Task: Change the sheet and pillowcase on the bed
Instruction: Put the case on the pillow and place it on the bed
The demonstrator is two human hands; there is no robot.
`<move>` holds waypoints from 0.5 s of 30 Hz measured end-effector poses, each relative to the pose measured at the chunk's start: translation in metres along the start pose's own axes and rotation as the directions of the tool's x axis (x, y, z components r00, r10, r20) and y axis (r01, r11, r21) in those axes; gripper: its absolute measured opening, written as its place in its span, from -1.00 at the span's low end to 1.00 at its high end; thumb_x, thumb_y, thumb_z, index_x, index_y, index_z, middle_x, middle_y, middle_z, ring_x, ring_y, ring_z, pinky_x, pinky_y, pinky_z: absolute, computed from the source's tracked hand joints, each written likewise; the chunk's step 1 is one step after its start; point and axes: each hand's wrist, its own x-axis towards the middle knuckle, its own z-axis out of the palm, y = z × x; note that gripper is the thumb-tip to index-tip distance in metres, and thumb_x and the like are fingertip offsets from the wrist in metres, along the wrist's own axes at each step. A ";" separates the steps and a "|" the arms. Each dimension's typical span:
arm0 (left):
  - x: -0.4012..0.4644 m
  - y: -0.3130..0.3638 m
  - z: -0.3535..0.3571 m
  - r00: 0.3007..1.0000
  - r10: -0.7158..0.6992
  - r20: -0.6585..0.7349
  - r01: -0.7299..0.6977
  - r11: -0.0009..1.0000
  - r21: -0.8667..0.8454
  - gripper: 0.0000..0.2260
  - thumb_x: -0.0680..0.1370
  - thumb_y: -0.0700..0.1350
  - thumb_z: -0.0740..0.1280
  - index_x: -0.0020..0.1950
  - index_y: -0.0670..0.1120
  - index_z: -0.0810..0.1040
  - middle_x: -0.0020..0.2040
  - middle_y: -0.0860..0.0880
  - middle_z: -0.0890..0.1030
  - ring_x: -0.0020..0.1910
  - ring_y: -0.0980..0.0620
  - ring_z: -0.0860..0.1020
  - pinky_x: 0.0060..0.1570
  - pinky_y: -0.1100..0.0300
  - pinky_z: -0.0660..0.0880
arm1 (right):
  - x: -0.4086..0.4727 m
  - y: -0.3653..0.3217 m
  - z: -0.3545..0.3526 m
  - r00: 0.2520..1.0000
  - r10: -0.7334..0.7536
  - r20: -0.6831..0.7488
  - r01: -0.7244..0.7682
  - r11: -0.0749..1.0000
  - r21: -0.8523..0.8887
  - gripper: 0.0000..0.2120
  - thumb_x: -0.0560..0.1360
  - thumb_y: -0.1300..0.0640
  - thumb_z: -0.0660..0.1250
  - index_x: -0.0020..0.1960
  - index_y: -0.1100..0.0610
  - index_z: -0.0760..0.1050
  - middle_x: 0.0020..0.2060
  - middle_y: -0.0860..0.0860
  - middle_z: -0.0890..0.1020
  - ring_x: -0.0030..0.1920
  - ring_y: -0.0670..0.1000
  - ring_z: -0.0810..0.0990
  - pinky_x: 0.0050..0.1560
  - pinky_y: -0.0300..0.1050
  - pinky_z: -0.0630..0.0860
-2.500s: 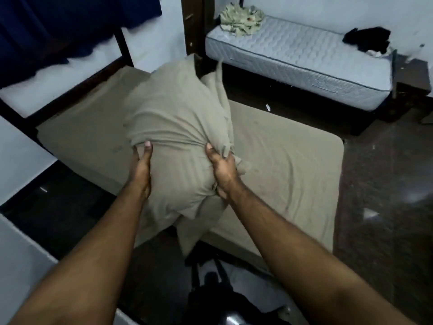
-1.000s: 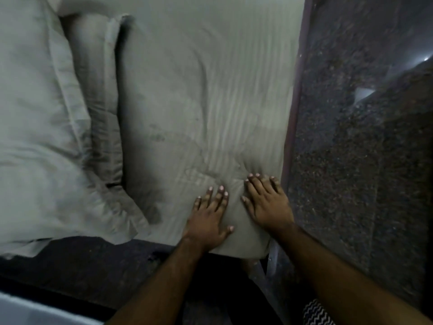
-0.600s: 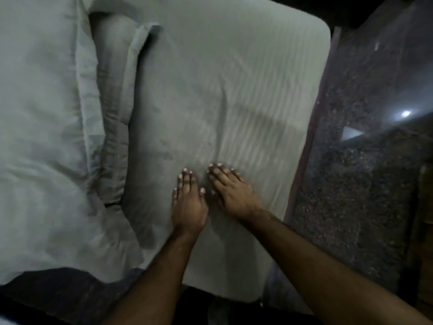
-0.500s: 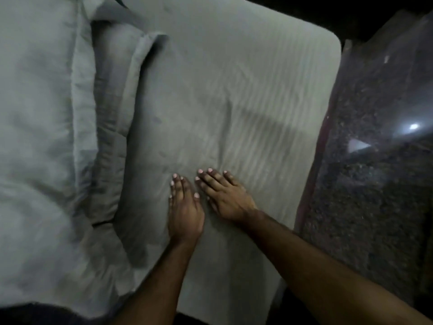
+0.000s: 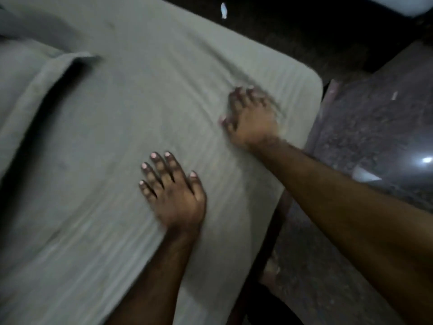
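Note:
A beige striped sheet (image 5: 131, 118) covers the mattress and fills most of the head view. The pillow (image 5: 25, 73) in its beige case lies at the upper left, its flap edge casting a dark shadow. My left hand (image 5: 174, 191) lies flat on the sheet near the middle, fingers spread and straight. My right hand (image 5: 251, 118) is blurred and presses flat on the sheet farther up, near the bed's right edge, where small wrinkles fan out from the fingers.
The mattress's rounded corner (image 5: 314, 78) is at the upper right. Dark speckled floor (image 5: 365, 127) runs along the right side with a bright light reflection. A small white scrap (image 5: 223, 10) lies on the dark floor beyond the bed. A bare foot (image 5: 271, 270) shows by the bed edge.
The pillow was set down at the left. Both hands have slid up the sheet; now the right hand has swept away from the left toward the far right edge.

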 end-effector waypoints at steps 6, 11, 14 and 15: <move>0.059 0.087 0.006 0.991 0.097 -0.089 -0.101 0.994 -0.038 -0.40 0.62 0.15 -0.03 0.63 -0.04 0.14 0.64 -0.10 0.13 0.59 -0.30 0.08 0.53 -0.27 0.04 | 0.027 0.120 -0.016 0.999 0.027 -0.021 -0.028 0.999 -0.039 -0.36 0.62 -0.33 -0.05 0.63 -0.12 0.03 0.62 -0.02 0.10 0.60 0.05 0.07 0.57 0.12 -0.02; 0.099 0.153 0.010 0.973 0.176 -0.151 -0.189 0.978 -0.082 -0.42 0.63 0.17 -0.01 0.64 0.03 0.13 0.64 -0.05 0.12 0.61 -0.20 0.10 0.54 -0.25 0.02 | 0.050 0.145 -0.036 0.993 0.108 -0.043 -0.110 0.992 -0.059 -0.36 0.64 -0.22 -0.02 0.60 0.10 0.14 0.57 0.15 0.23 0.56 0.20 0.20 0.52 0.22 0.15; 0.109 0.167 0.010 0.969 0.180 -0.167 -0.197 0.976 -0.092 -0.44 0.63 0.12 -0.01 0.64 0.03 0.14 0.64 -0.04 0.13 0.60 -0.20 0.10 0.53 -0.23 0.05 | 0.027 0.122 -0.015 0.976 -0.215 -0.031 0.211 0.971 -0.112 -0.41 0.64 -0.21 -0.02 0.62 -0.04 0.11 0.61 0.04 0.16 0.58 0.10 0.16 0.53 0.15 0.11; 0.109 0.167 0.009 0.969 0.189 -0.157 -0.206 0.974 -0.099 -0.44 0.63 0.12 -0.01 0.64 0.03 0.14 0.64 -0.04 0.13 0.61 -0.20 0.10 0.54 -0.23 0.05 | 0.031 0.125 -0.015 0.994 -0.108 -0.018 0.106 0.991 -0.084 -0.39 0.63 -0.23 -0.05 0.63 -0.06 0.05 0.62 0.02 0.10 0.60 0.10 0.10 0.54 0.16 0.05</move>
